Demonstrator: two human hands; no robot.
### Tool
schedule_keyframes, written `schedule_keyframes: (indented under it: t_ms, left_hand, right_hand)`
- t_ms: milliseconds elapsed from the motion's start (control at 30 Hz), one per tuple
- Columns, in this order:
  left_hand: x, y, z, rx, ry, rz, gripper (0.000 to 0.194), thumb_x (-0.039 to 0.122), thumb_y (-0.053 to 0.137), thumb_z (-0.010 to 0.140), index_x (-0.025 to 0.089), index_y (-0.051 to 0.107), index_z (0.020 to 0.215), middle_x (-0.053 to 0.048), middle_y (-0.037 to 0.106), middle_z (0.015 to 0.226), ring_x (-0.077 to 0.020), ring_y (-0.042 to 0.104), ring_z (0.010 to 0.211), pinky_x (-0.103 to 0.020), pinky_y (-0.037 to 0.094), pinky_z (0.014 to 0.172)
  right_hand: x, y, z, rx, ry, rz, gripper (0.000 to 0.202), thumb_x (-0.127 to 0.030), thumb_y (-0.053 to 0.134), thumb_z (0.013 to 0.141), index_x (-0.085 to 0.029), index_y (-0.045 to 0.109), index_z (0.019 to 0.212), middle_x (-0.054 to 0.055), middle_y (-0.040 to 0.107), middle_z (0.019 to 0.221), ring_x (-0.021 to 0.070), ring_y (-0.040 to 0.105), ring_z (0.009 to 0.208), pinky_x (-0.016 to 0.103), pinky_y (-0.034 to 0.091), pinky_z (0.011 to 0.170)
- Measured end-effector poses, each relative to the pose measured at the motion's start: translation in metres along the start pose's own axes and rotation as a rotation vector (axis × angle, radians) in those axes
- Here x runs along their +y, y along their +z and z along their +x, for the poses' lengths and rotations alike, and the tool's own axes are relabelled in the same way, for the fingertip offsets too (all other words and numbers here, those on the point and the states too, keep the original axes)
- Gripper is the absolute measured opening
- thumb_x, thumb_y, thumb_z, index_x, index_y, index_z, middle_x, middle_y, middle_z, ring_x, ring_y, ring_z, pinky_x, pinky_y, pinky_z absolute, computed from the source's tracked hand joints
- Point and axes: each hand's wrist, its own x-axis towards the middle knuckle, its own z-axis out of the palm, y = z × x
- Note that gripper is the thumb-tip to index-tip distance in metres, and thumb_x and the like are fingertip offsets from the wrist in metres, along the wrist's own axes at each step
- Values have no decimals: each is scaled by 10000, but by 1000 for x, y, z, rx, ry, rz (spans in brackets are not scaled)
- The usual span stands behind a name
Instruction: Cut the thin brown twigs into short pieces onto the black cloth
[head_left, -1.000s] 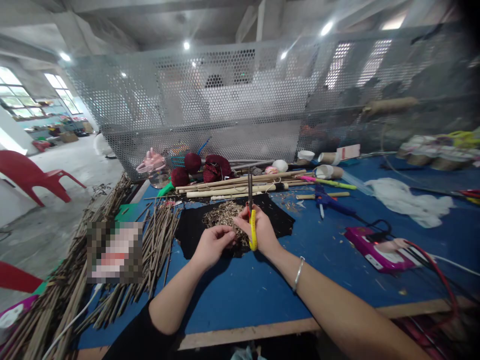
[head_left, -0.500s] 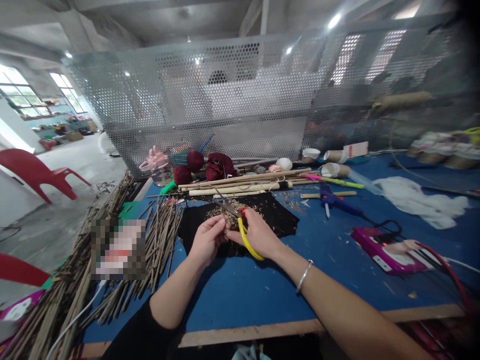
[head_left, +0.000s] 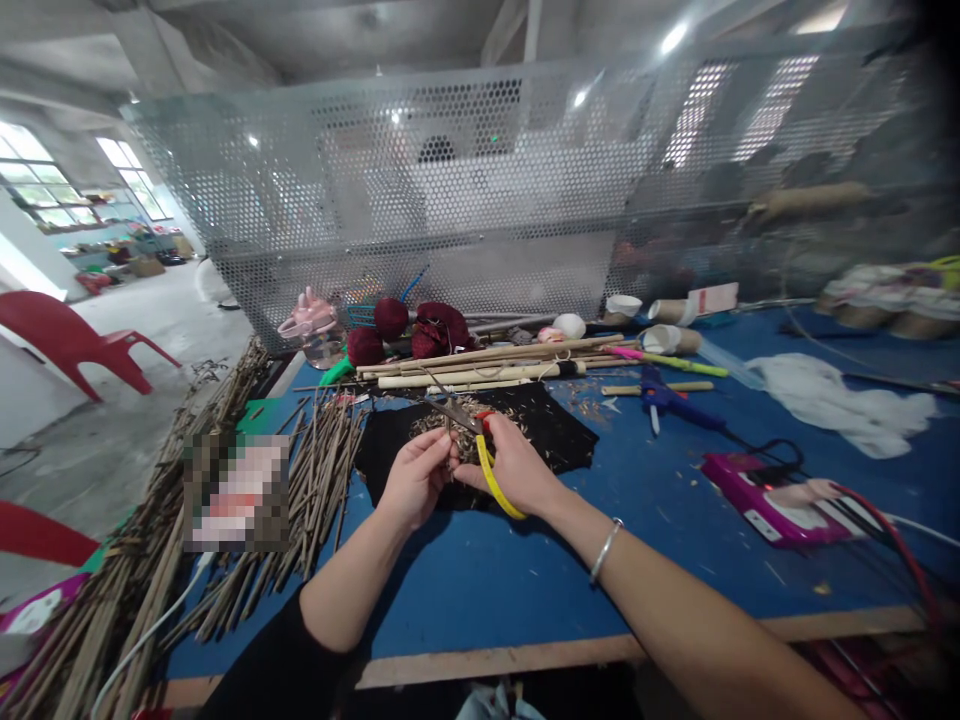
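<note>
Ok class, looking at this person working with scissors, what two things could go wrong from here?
The right hand holds metal scissors with yellow and red handles, blades beside the left hand; a slip might nick its fingertips. Loose brown clippings could scatter if a sleeve or wrist drags the black cloth.

Hands (head_left: 416, 475): two are seen
Yellow-handled scissors (head_left: 491, 475): one pair is held
Silver bracelet (head_left: 606, 552): one is worn
Black cloth (head_left: 564, 440): one is spread out
Dark red balls (head_left: 391, 319): two are seen
Blue glue gun (head_left: 677, 404): one
Purple power strips (head_left: 765, 500): two, one partly cut off
Red chairs (head_left: 67, 345): two, one partly cut off
Dry sticks (head_left: 319, 480): too many to be counted
</note>
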Motion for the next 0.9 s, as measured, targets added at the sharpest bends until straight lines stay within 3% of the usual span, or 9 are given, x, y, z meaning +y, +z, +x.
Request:
schedule_keyframes:
  t_ms: [167,333,533,900]
  left_hand:
    - [-1,-2,1,-8,-7,32,216,256,707,636,112,655,788,2,573,596,-42,498,503,-154,393,498]
    - [0,-3,2,-6,-4,60,222,261,703,638,110,655,794,0,567,594,-44,489,483,-158,378,471]
    - [0,-5,4,34,14,68,251,274,716,620,108,659,799,-3,586,586,-46,506,487,-157,392,481]
    - [-1,-9,8,78,36,154,270,285,715,617,103,647,804,4,589,582,-40,512,476,-140,354,447]
  right_hand:
    - [3,1,0,18,37,45,508,-419,708,578,-184,481,967,65,539,927,209,504,864,319,383,736]
    - [5,0,0,-8,99,145,443,-424,726,554,-226,496,877,13,566,749,171,522,662,262,353,589]
    - [3,-3,1,-52,168,-49,405,-490,676,589,-219,459,796,-21,540,622,129,467,529,222,276,497]
    - [11,5,4,-30,188,-134,341,-541,539,705,-205,498,745,-12,541,599,117,467,525,215,265,494]
